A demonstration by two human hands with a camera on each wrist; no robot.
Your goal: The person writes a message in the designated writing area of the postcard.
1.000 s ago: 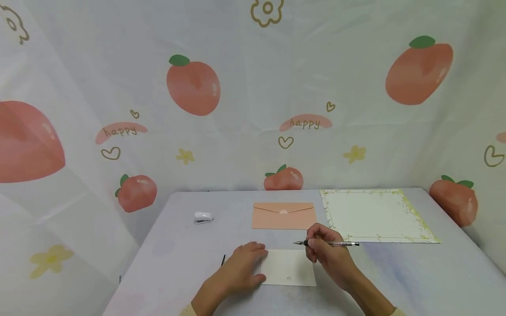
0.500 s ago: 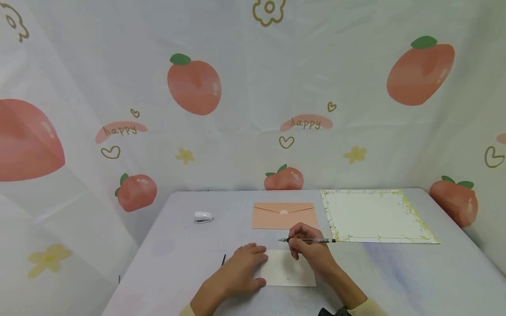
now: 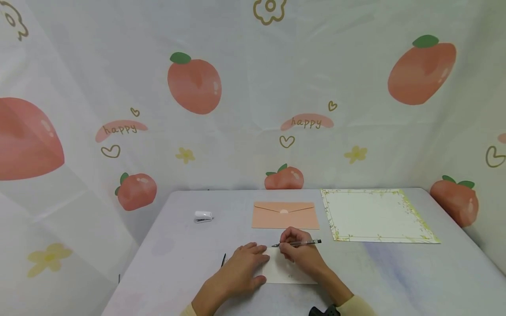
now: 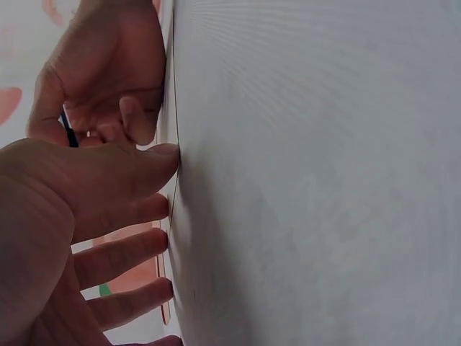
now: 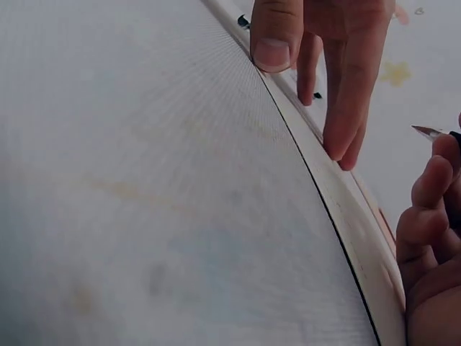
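Note:
A cream card (image 3: 282, 273) lies on the table in front of the person. The left hand (image 3: 246, 268) rests flat over its left edge, fingers spread and relaxed; in the left wrist view the fingertips of this left hand (image 4: 94, 191) touch down along the card's edge. Above the card's upper part, the right hand (image 3: 300, 255) pinches a clear pen with a black cap end (image 3: 312, 242), held nearly level with its tip pointing left. The pen tip (image 5: 428, 132) also shows in the right wrist view, beyond the curled fingers of the right hand (image 5: 432, 231).
A peach envelope (image 3: 284, 220) lies behind the card. To its right is a large sheet with a floral border (image 3: 375, 215). A small white stapler (image 3: 203, 217) sits at back left. A thin dark object (image 3: 223, 260) is partly hidden by the left hand.
The right hand has moved left with the pen, from the card's right side to over its upper left part, and has lowered slightly. The left hand has stayed in place.

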